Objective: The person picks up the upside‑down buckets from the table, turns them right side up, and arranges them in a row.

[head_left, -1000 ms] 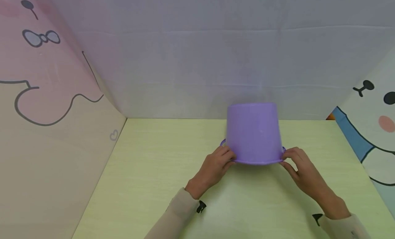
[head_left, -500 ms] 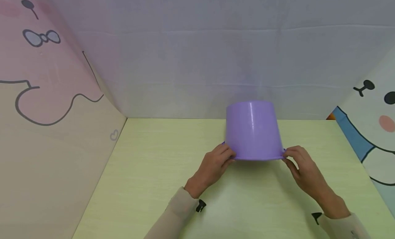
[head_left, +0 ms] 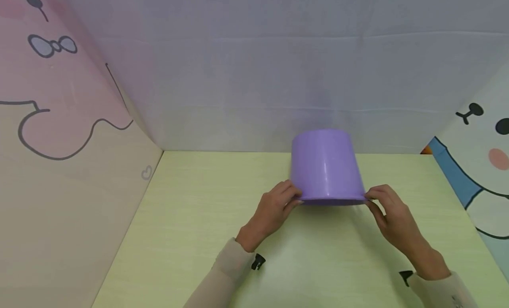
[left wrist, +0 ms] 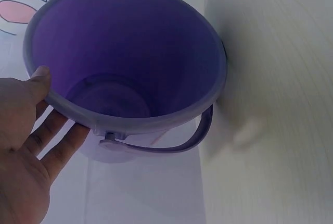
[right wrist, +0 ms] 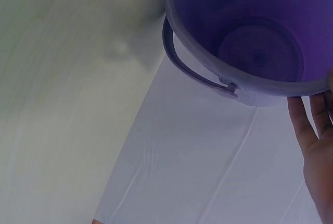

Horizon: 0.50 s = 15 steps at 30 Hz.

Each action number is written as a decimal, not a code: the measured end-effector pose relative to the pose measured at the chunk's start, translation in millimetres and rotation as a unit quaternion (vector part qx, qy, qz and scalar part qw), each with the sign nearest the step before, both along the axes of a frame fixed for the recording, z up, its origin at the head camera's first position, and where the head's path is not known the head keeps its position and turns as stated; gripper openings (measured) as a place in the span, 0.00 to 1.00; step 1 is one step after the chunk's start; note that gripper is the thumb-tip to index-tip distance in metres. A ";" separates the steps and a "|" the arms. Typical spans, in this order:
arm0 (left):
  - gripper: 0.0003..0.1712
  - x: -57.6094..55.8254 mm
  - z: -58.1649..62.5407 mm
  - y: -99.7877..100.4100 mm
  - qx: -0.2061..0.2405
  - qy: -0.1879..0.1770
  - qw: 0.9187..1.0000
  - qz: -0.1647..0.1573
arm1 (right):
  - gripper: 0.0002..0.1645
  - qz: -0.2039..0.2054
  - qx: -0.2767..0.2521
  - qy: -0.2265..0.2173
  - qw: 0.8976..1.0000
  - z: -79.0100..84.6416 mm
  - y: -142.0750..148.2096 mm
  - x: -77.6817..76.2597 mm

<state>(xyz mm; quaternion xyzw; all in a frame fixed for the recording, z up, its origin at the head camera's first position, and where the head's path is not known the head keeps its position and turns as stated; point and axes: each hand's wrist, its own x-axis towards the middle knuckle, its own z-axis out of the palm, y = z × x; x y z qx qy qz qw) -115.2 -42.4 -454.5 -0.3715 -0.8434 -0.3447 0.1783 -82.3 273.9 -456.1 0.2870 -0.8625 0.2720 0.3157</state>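
My pale beige sleeves point(head_left: 222, 275) reach in from the near edge, a small black clip point(head_left: 258, 261) at the left cuff. Beyond them, my left hand point(head_left: 272, 211) pinches the rim with the thumb over the inner side and fingers outside. My right hand point(head_left: 399, 224) holds the opposite side, fingertips above and thumb below.

Between them is the purple, tapered, glossy plastic bucket point(head_left: 326, 166), upturned and leaning, its base up and away from me. Its near rim has risen slightly over the last second, so a dark sliver of the inside now shows beneath it. I judge that the work in hand is tilting the bucket by its rim, and that both grips must lift evenly to keep it level. The purple curved plastic handle point(left wrist: 204, 126) hangs loose on the table side; I cannot tell whether the far rim touches down.

Around us spreads the pale yellow-green wood-grain table point(head_left: 199, 237). Behind rises a creased greyish-white sheet point(head_left: 238, 74), with a pink cartoon panel point(head_left: 83, 82) on my left and a white-and-blue cartoon panel point(head_left: 473, 162) on my right.
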 end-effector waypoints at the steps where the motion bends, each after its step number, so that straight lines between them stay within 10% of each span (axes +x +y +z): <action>1: 0.08 -0.1 0.5 0.1 0.001 -0.003 1.000 0.000 | 0.33 0.000 -0.001 -0.001 1.000 0.7 -0.1 -0.1; 15: 0.07 -2.2 1.4 0.2 0.018 -0.015 1.000 -0.002 | 0.32 -0.003 0.001 0.007 1.000 6.5 -1.6 -4.2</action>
